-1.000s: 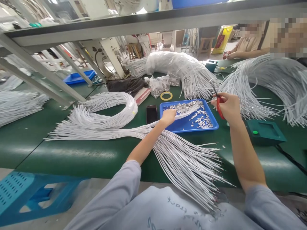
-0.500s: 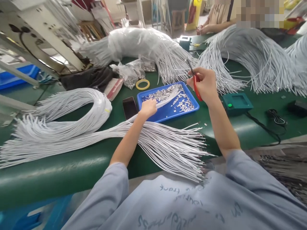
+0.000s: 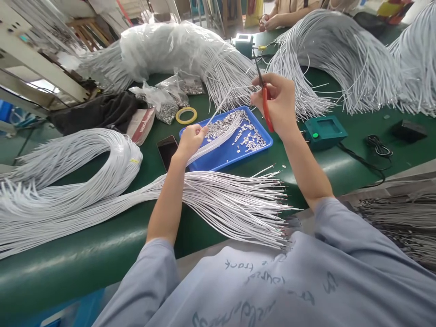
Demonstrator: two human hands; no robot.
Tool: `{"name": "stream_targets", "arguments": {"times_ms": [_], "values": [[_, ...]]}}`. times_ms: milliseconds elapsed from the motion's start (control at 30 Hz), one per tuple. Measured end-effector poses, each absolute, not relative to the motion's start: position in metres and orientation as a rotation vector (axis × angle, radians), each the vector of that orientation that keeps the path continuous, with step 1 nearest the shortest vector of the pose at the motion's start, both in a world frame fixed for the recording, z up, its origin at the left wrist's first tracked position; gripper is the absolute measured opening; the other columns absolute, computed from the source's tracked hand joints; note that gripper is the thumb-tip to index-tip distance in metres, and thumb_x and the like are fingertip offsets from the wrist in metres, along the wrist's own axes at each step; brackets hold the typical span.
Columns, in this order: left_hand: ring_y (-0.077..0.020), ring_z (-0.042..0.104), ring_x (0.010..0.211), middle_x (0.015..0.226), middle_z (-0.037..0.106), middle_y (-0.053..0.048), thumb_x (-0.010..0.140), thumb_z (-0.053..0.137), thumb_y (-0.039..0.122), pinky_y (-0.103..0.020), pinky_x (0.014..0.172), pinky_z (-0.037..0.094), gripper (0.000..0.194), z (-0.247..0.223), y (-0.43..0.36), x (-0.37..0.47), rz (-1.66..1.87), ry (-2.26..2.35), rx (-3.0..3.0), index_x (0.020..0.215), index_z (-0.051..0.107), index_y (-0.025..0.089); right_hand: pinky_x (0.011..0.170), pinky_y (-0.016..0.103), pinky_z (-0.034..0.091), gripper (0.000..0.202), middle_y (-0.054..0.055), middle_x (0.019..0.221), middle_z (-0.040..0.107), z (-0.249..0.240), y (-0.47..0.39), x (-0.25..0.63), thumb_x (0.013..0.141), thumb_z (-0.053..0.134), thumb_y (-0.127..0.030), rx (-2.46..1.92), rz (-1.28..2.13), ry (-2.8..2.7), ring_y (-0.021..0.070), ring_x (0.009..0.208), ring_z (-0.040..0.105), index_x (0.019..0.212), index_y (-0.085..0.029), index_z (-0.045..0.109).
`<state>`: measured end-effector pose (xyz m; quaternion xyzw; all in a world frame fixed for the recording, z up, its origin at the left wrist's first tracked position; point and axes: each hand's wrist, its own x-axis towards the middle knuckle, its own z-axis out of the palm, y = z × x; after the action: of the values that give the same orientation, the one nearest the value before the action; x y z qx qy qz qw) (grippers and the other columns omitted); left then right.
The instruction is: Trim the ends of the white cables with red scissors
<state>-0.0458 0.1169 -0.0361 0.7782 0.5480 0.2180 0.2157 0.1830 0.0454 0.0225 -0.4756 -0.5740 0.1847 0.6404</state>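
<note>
Nearest me, a fan of white cables is spreading across the green bench, its loose ends pointing right. Just beyond, my left hand is pinching a raised cable, which is slanting up over the blue tray, where more white strands are lying among metal bits. A dark phone is resting beside the tray; right of it all, a green box is sitting. Well apart from my left, my right hand is gripping a red-handled tool, tip upward; I'm not managing to tell whether its blades are parted. Farther out, a plastic-wrapped bundle is arching, and another person's hands are showing.
</note>
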Motion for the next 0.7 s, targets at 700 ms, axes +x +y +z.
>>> {"name": "stream_targets", "arguments": {"times_ms": [700], "values": [[-0.0028, 0.051, 0.048, 0.064, 0.062, 0.0, 0.087, 0.064, 0.021, -0.014, 0.044, 0.042, 0.009, 0.016, -0.017, -0.021, 0.981, 0.017, 1.717, 0.088, 0.071, 0.017, 0.048, 0.024, 0.036, 0.016, -0.004, 0.06, 0.063, 0.029, 0.008, 0.154, 0.07, 0.068, -0.019, -0.821, 0.829, -1.12, 0.0077, 0.05, 0.048, 0.086, -0.023, 0.067]]}}
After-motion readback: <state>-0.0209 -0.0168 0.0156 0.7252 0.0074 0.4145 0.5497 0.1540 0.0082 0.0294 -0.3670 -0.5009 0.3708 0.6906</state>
